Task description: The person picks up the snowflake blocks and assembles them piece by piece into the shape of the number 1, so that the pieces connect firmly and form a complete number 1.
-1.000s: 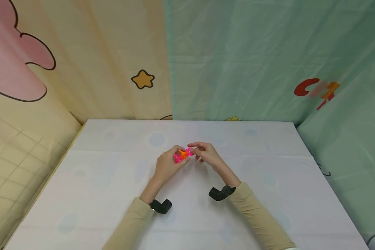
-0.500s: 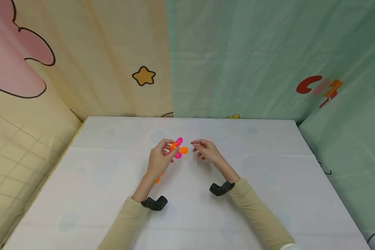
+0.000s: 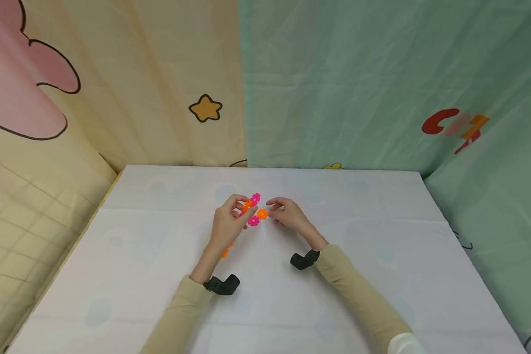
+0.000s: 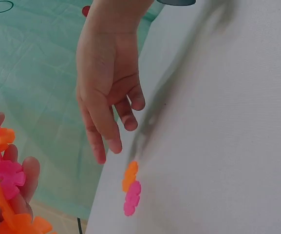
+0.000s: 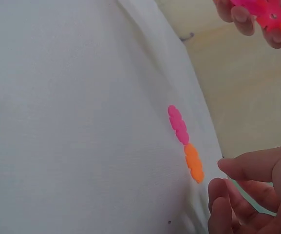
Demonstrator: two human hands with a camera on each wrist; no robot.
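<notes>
My left hand [image 3: 228, 221] pinches a linked strip of pink and orange flower-shaped plastic discs between thumb and fingers. A pink disc [image 3: 255, 197] and an orange disc [image 3: 247, 206] of that strip show at the fingertips in the head view. In the left wrist view, more pink [image 4: 6, 178] and orange [image 4: 23, 225] discs run along the fingers. On the table, another orange disc [image 5: 194, 163] lies end to end with a pink one [image 5: 178, 125]. Just right of them hovers my right hand [image 3: 288, 215], its fingers loosely bent and holding nothing.
Orange pieces [image 3: 224, 252] show beside the left wrist, partly hidden by it. A pale cloth covers the table [image 3: 358, 295]. Printed curtains [image 3: 336, 88] stand behind and at both sides. Each wrist wears a black camera mount [image 3: 221, 285].
The hands, together at the discs a second ago, have parted. My left hand went left with the strip, uncovering the two discs on the table; my right hand lately shifted slightly left toward them.
</notes>
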